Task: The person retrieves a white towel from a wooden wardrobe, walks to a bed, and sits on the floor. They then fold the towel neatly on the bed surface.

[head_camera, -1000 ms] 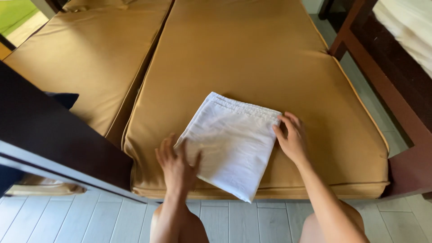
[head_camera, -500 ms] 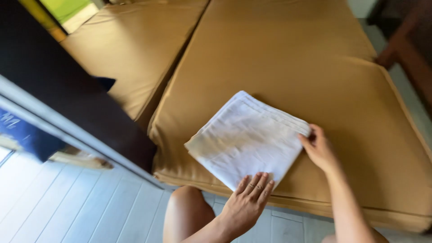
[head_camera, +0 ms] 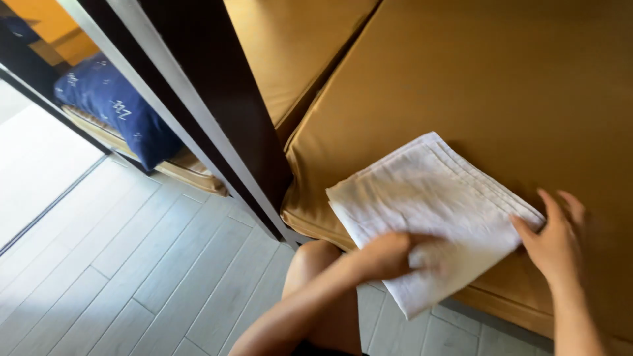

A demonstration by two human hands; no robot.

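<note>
A folded white towel (head_camera: 432, 198) lies on a tan cushion (head_camera: 501, 72), with its near corner hanging past the cushion's front edge. My left hand (head_camera: 394, 254) is blurred, and its fingers curl around the towel's near edge. My right hand (head_camera: 555, 240) rests on the towel's right corner. Its thumb is on the cloth and its spread fingers lie on the cushion beside it. My bare knee (head_camera: 322, 264) is just below the cushion's edge.
A dark wooden frame post (head_camera: 217, 112) runs diagonally at the left of the cushion. A second tan cushion (head_camera: 290, 46) lies beyond it. A blue pillow (head_camera: 119, 112) sits low at the far left. Pale plank flooring (head_camera: 132, 270) fills the lower left.
The view has swung left and closer. My left hand moved from the towel's near corner up onto its near edge and curled on it. My right hand stayed at the right corner.
</note>
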